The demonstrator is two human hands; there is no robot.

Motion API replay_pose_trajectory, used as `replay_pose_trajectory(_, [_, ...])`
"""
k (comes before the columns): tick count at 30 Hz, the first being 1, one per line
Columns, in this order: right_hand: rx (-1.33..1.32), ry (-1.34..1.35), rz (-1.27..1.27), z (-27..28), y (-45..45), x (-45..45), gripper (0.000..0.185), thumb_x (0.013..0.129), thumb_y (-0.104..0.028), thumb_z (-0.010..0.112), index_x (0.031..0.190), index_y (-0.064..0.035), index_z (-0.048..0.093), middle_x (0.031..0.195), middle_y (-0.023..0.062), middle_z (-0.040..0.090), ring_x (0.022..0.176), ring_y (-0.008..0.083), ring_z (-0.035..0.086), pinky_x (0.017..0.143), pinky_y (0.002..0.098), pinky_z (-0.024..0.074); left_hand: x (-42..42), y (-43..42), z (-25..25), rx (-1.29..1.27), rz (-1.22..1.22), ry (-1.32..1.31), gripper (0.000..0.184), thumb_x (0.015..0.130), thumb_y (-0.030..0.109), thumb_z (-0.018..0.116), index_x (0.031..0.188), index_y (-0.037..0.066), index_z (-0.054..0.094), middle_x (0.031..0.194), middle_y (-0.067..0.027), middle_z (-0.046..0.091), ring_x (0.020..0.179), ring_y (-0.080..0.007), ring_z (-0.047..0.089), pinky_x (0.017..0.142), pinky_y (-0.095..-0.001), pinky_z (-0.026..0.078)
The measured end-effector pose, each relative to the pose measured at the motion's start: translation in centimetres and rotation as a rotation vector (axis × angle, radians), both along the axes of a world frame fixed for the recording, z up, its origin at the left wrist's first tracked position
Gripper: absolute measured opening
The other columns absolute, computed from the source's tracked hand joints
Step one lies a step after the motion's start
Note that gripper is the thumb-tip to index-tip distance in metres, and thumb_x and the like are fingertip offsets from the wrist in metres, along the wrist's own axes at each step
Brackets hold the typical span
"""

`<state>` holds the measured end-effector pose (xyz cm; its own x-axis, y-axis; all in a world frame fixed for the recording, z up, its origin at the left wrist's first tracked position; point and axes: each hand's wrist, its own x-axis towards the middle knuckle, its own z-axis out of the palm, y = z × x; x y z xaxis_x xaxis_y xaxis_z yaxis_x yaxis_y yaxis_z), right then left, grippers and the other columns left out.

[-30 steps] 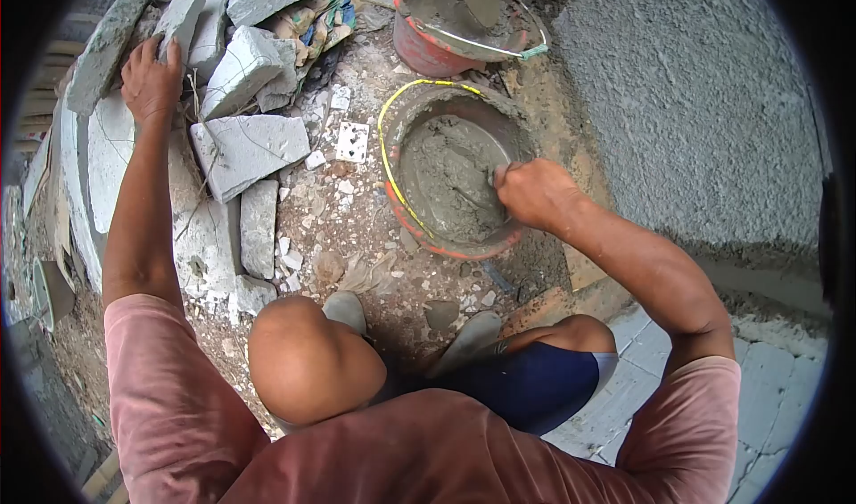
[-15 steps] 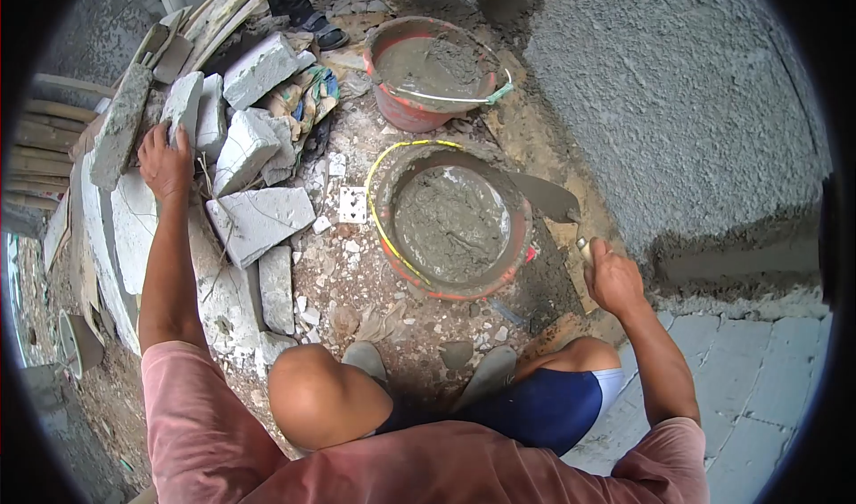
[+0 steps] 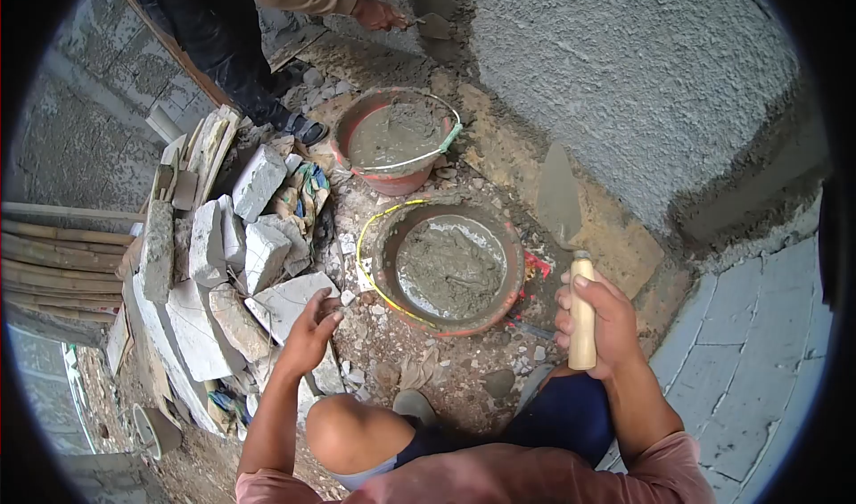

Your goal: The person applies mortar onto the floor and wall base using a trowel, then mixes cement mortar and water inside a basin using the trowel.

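Observation:
My right hand (image 3: 608,324) is wrapped round the pale wooden handle of a trowel (image 3: 559,202), its grey pointed blade tilted up and away from me, beside the wall. Left of it stands the nearer orange bucket (image 3: 514,303), yellow handle folded along its rim, with wet grey mortar (image 3: 450,268) inside. My left hand (image 3: 308,334) holds nothing; its fingers are apart and loosely curled. Just beyond those fingers lies a white block (image 3: 292,301) at the edge of the rubble. I cannot tell whether they touch.
Another red bucket (image 3: 392,183) of mortar stands farther off. Broken blocks (image 3: 207,241) are piled at left, near bamboo poles (image 3: 62,263). A co-worker's hand (image 3: 379,13) holds a trowel at the far wall. The rough rendered wall (image 3: 642,76) rises on the right.
My left hand has left the upright block in the pile and come back towards me. The trowel has swung from over the bucket's rim to pointing upward. More of the co-worker shows.

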<state>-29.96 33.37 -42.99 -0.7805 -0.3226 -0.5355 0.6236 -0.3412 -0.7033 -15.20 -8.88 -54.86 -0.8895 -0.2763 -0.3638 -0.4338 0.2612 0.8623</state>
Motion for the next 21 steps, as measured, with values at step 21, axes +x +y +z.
replay_pose_trajectory(21, [-0.28,-0.008,-0.174,-0.1,3.0,-0.3,0.026,0.103,-0.031,0.056,0.116,-0.0072,0.054,0.088,0.0041,0.055,0.062,0.0127,0.052,0.051,0.031,0.0477,-6.0,9.4,-2.4,0.866,0.031,0.13,0.034,0.108,0.04,0.052,0.107,0.007,0.059,0.095,-0.0074,0.062,0.095,-0.0248,0.062,0.094,-0.0433,0.05])
